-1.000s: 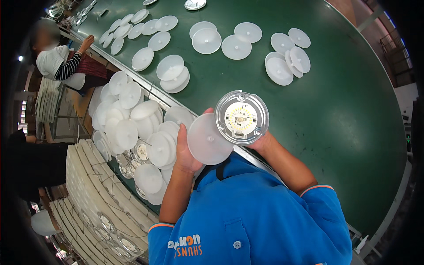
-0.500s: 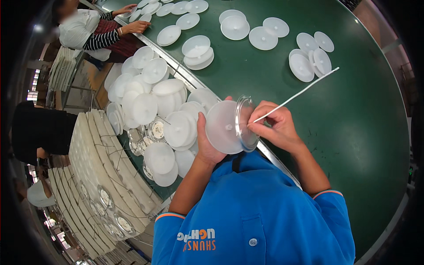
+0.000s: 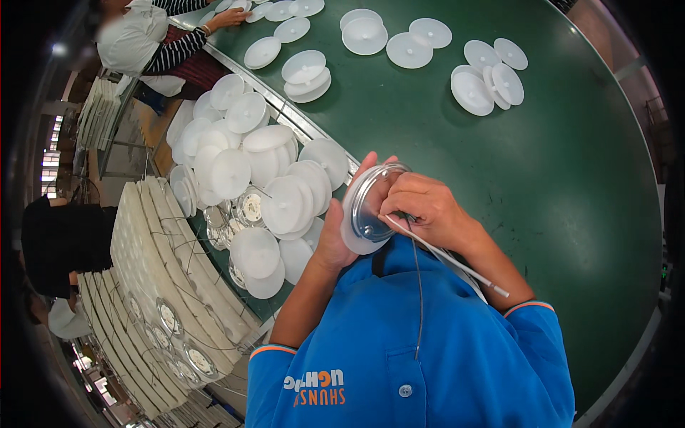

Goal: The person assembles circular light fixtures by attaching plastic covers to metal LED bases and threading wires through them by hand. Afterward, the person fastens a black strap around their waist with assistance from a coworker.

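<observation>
Left hand [image 3: 335, 244] is cupping a white disc [image 3: 359, 247] with a clear case [image 3: 368, 203] resting against it, right hand [image 3: 430, 208] pinching a white cord [image 3: 460, 262]; I'm reading disc and case as paired, fastening hidden. Loose discs [image 3: 409, 51] are lying unpaired across the green table [image 3: 564, 200], a disc pile [image 3: 230, 173] is crowding the left side, a co-worker's hand [image 3: 230, 17] working beyond.

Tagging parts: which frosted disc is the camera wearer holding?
The frosted disc behind the clear lamp housing, up in the left hand. The heaped discs to its left and the grouped discs at upper right lie unheld.
</observation>
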{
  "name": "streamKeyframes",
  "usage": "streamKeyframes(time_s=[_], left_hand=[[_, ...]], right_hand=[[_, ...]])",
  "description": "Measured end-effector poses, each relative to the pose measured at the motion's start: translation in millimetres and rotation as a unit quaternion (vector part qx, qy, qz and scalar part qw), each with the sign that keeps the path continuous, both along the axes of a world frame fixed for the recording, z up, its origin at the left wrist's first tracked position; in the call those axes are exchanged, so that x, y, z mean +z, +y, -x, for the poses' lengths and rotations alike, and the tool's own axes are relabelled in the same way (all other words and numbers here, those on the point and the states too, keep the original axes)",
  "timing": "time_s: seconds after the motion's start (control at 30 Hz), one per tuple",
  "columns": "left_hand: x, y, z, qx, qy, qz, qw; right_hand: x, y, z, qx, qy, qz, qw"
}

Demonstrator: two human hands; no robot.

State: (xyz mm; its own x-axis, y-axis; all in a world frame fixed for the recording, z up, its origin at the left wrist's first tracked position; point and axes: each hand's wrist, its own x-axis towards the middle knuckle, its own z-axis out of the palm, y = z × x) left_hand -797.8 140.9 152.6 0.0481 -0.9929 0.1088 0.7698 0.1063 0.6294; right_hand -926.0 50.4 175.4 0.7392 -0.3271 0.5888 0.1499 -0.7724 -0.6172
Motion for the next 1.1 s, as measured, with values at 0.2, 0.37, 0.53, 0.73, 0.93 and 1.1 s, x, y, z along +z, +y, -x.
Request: streamKeyframes(time_s=[0.2,0.37,0.53,0.73,0.93,1.1], left_hand=[[-1,0,-9,0.089,0.054,0.008,0.995],[-5,-2,-2,0.118,0.008,0.053,0.992],[-10,1,6,0.101,-0.093,0.072,0.988],[-1,6,2,0.040,-0.045,0.003,0.998],[-1,6,4,0.051,-0.035,0.012,0.998],[0,5,6,0.042,-0.046,0.007,0.998]], right_hand=[[7,3,5,-0.053,0.029,-0.205,0.977],[-2,9,0,-0.033,-0.008,-0.231,0.972],[-1,15,-8,-0.051,0.020,-0.171,0.984],[-3,9,-9,-0.036,-0.015,-0.103,0.994],[4,3,-8,0.032,-0.040,-0.048,0.998],[7,-1,-9,0.051,-0.026,-0.024,0.998]])
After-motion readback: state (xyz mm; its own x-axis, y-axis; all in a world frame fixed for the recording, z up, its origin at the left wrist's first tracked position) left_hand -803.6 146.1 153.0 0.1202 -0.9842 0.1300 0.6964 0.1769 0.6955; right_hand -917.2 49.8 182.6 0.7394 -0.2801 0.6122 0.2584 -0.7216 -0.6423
